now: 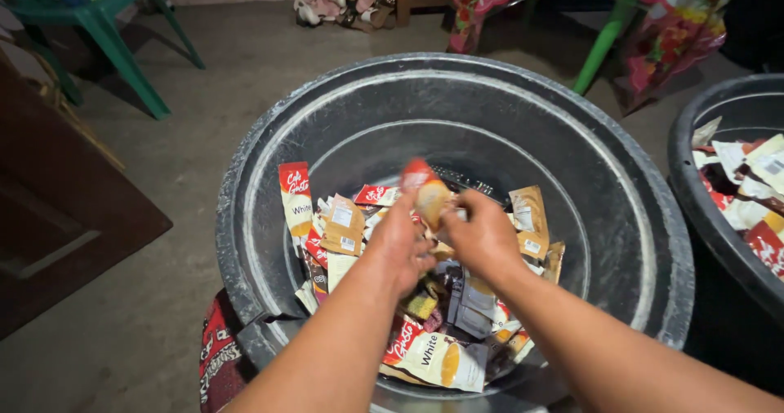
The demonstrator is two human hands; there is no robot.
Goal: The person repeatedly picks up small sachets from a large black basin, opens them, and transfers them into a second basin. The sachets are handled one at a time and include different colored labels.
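Together over the big black tub [269,176], my left hand [398,245] and right hand [483,237] pinch a red-and-orange sachet [425,192] between them, held above the heap of empty sachets [425,315] inside. Beside it, a second tub [694,184] holds more wrappers on the concrete floor [163,241].
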